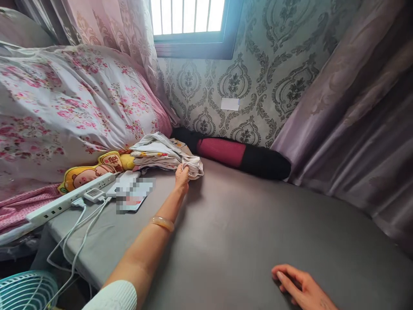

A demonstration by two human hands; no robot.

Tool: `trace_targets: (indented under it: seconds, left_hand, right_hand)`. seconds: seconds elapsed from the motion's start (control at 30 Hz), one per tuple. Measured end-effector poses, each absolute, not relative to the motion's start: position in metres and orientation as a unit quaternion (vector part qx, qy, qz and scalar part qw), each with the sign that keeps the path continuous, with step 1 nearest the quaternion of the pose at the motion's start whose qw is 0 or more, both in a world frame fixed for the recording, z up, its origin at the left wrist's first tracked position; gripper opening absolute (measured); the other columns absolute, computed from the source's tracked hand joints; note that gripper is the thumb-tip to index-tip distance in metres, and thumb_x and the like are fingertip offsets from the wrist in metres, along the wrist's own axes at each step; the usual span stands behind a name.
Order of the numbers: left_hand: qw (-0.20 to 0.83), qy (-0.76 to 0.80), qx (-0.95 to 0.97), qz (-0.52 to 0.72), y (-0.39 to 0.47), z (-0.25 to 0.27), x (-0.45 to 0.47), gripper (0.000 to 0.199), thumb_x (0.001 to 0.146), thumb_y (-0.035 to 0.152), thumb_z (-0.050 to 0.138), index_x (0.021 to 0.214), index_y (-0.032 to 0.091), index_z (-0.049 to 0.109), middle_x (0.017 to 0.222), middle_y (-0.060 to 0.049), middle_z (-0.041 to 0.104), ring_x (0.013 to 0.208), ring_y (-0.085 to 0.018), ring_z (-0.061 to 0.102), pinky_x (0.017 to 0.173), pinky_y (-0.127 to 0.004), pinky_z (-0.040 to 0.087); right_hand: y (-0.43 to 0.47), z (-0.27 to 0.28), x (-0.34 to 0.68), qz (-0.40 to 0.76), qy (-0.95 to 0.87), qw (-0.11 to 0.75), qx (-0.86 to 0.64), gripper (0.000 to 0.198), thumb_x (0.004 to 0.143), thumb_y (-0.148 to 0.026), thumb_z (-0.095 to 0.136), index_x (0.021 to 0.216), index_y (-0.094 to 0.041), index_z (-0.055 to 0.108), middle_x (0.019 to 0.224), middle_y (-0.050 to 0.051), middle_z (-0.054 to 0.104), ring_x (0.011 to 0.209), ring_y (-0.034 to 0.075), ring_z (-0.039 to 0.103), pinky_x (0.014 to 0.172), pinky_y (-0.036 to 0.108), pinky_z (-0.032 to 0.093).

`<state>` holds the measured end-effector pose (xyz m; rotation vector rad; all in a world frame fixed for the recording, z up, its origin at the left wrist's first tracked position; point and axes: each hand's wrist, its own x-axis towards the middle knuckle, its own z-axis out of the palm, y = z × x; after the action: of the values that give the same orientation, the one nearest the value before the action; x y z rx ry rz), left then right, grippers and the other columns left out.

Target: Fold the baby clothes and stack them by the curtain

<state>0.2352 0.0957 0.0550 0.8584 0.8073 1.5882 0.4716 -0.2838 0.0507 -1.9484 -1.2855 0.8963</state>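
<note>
With fingers closed on its right end, my left hand (182, 177) grips a stack of folded cloth (158, 150), white with coloured prints, at the far side of a grey-covered surface (226, 232). The arm reaches across and wears a bangle. At the lower right, my right hand (295, 282) is over the grey cover, fingers loosely bent and apart, holding nothing. A yellow cartoon cushion (93, 174) lies left of the cloth. Close in front of the cloth is a flat, blurred-out object (140, 202).
A white power strip (71, 200) with plugs and cables runs along the left edge. Behind the cloth lies a long black and dark-red roll (222, 150) against the wall. Floral bedding (80, 94) rises at left, a curtain (351, 129) hangs at right, and a teal basket-like grille (27, 290) is below left.
</note>
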Motion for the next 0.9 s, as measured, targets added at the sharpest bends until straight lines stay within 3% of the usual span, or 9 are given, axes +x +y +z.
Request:
trace_targets:
  seconds: [0.2, 0.37, 0.6, 0.77, 0.9]
  left_hand:
    - [0.576, 0.334, 0.378, 0.643, 0.065, 0.048, 0.249, 0.022, 0.067, 0.031, 0.062, 0.083, 0.019, 0.055, 0.075, 0.002, 0.061, 0.066, -0.012, 0.058, 0.062, -0.022, 0.045]
    - [0.629, 0.304, 0.398, 0.594, 0.036, 0.052, 0.265, 0.023, 0.063, 0.030, 0.061, 0.084, 0.019, 0.058, 0.083, -0.001, 0.065, 0.076, -0.016, 0.062, 0.069, -0.025, 0.046]
    - [0.709, 0.264, 0.418, 0.503, -0.007, 0.067, 0.281, 0.014, 0.061, 0.024, 0.063, 0.068, 0.018, 0.052, 0.066, 0.003, 0.053, 0.060, -0.010, 0.051, 0.056, -0.020, 0.039]
    - [0.735, 0.241, 0.468, 0.427, -0.033, 0.084, 0.286, 0.017, 0.061, 0.025, 0.063, 0.065, 0.017, 0.048, 0.061, 0.006, 0.046, 0.054, -0.007, 0.042, 0.050, -0.019, 0.033]
    - [0.746, 0.217, 0.501, 0.383, -0.043, 0.096, 0.286, 0.015, 0.060, 0.027, 0.058, 0.064, 0.018, 0.048, 0.060, 0.005, 0.045, 0.054, -0.008, 0.041, 0.049, -0.020, 0.033]
  right_hand:
    - [-0.239, 0.060, 0.457, 0.349, -0.511, 0.323, -0.716, 0.036, 0.085, -0.050, 0.051, 0.092, -0.020, 0.070, 0.087, 0.005, 0.071, 0.074, 0.017, 0.065, 0.060, 0.023, 0.048]
    - [-0.201, 0.077, 0.438, 0.315, -0.552, 0.344, -0.691, 0.032, 0.088, -0.042, 0.047, 0.091, -0.019, 0.069, 0.089, 0.005, 0.070, 0.078, 0.016, 0.064, 0.067, 0.026, 0.048]
    - [-0.153, 0.072, 0.432, 0.202, -0.546, 0.468, -0.665, 0.028, 0.086, -0.035, 0.050, 0.102, -0.019, 0.067, 0.100, 0.007, 0.070, 0.092, 0.018, 0.064, 0.078, 0.030, 0.051]
    - [-0.132, 0.064, 0.434, 0.087, -0.536, 0.546, -0.638, 0.041, 0.080, -0.027, 0.055, 0.120, -0.023, 0.062, 0.117, 0.009, 0.063, 0.103, 0.020, 0.061, 0.078, 0.031, 0.053]
    - [-0.125, 0.061, 0.436, 0.087, -0.564, 0.550, -0.610, 0.025, 0.082, -0.030, 0.055, 0.102, -0.024, 0.070, 0.111, 0.007, 0.066, 0.104, 0.020, 0.061, 0.086, 0.032, 0.050]
